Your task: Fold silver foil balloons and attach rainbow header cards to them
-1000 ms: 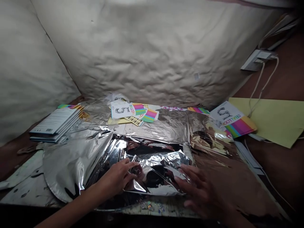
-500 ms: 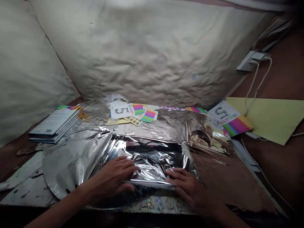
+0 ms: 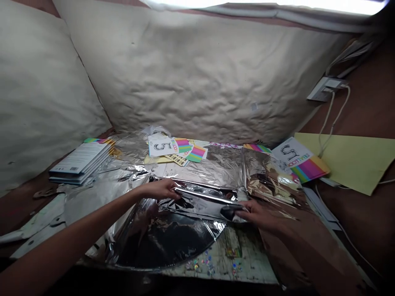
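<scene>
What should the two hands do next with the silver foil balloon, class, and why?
Probably turn the folded band over toward the near edge and press it flat. The left hand and right hand each pinch one end of that band, which runs across the silver foil balloon. The balloon's rounded near part lies loose and unfolded on the table.

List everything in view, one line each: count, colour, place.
foil balloon: one, silver, centre, partly folded
foil sheets: several, silver, spread behind and to the right of it
number 5 cards: two, white with rainbow stripes, back centre and right
booklet stack: one, white-grey, left
paper sheet: one, yellow, right
socket: one, white, cables plugged in, upper right
cushions: two, cream, behind
left hand: grips the fold's left end
right hand: grips the fold's right end
</scene>
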`<state>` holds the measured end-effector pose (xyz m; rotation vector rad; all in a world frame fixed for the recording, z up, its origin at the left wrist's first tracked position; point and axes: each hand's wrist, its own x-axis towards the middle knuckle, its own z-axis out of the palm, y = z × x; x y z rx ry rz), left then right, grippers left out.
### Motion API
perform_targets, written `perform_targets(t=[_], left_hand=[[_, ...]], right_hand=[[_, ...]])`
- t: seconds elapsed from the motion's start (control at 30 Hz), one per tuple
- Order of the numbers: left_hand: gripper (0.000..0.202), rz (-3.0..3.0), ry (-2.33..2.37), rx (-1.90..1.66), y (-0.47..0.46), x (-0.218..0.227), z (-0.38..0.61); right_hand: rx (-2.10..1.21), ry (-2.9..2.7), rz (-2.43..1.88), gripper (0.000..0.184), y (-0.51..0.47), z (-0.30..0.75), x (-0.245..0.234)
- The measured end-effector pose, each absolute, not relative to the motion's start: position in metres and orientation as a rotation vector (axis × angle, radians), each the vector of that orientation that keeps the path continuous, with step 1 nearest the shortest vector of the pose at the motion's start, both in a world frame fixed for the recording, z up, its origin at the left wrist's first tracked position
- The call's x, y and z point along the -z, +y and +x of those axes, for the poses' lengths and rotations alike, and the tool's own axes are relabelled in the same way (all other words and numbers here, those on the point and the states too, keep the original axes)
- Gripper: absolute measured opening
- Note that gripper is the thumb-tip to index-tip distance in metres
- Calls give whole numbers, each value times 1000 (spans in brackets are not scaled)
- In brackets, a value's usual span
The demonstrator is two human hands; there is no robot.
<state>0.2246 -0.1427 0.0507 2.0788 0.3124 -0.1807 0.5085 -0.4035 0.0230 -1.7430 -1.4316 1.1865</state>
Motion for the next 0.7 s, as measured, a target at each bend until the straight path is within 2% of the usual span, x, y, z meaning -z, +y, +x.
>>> perform_targets(t=[0.17, 0.37, 0.47, 0.53, 0.6, 0.7], left_hand=[[53, 1832, 614, 171, -122, -35, 227], [44, 2037, 866, 45, -134, -33, 220], [40, 2503, 1110, -315, -163, -44, 224], [44, 2835, 912, -477, -184, -40, 232], [53, 2973, 623, -402, -200, -25, 241], [68, 2981, 618, -219, -211, 6, 250]], right_hand=[[-1341, -989, -1701, 44, -368, 521, -12], [-1303, -895, -1790, 33, -361, 521, -4], [-1265, -894, -1814, 34, -359, 521, 5], [-1247, -892, -1829, 32, -357, 521, 10], [-1237, -897, -1848, 30, -357, 521, 12], [-1121, -1017, -1954, 27, -364, 518, 1]])
